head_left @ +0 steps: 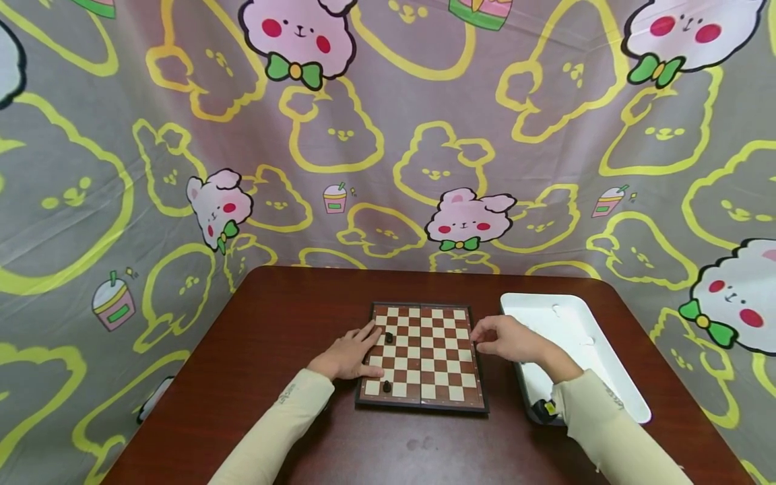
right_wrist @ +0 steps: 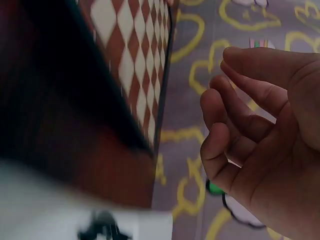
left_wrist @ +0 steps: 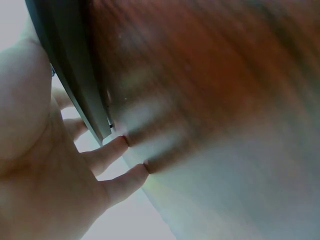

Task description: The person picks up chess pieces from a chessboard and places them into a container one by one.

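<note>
A brown and cream chessboard [head_left: 445, 350] with a dark rim lies flat on the table. Two small black chess pieces stand on its left half, one piece [head_left: 389, 337] near the fingertips, the other piece [head_left: 386, 386] close to the near edge. My left hand [head_left: 348, 353] rests at the board's left edge, fingers spread; in the left wrist view two fingertips [left_wrist: 137, 172] touch the wood beside the dark rim [left_wrist: 75, 65]. Just off the right edge is my right hand [head_left: 509, 339], its fingers [right_wrist: 215, 145] loosely bent with nothing between them.
A white tray [head_left: 606, 364] stands right of the board, partly under my right forearm. In its near corner lies a black item with a yellow patch [head_left: 548, 408]. Patterned cloth [head_left: 388, 148] hangs behind and beside the dark wooden table [head_left: 291, 316].
</note>
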A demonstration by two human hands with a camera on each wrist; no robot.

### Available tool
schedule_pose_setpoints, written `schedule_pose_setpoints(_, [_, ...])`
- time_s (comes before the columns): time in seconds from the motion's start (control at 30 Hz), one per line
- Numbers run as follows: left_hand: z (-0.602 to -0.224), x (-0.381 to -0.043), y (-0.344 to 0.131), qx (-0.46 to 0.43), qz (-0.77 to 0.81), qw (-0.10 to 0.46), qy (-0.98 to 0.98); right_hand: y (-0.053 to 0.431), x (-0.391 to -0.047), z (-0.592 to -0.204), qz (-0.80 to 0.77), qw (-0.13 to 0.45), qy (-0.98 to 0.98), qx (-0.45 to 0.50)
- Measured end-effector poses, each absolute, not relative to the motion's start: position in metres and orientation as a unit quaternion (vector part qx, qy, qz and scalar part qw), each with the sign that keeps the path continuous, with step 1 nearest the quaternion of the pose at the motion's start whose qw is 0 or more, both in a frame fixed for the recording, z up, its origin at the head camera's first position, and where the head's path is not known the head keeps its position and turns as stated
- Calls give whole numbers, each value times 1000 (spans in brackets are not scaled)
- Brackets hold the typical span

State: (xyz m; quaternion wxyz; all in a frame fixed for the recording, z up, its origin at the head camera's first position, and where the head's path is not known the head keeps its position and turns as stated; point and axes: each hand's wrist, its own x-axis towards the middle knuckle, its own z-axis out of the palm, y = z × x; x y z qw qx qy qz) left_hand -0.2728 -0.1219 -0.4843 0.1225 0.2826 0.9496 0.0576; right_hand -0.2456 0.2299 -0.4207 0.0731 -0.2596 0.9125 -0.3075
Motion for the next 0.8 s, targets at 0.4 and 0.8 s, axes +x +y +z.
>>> schedule_pose_setpoints(0.4, [-483, -273, -123, 276, 56, 127, 951, 151, -232, -446, -302, 126, 874, -359])
schedule_pose_setpoints(0.8, [-483, -273, -122, 281, 47, 127, 950, 109, -232, -459, -334, 144, 838, -408])
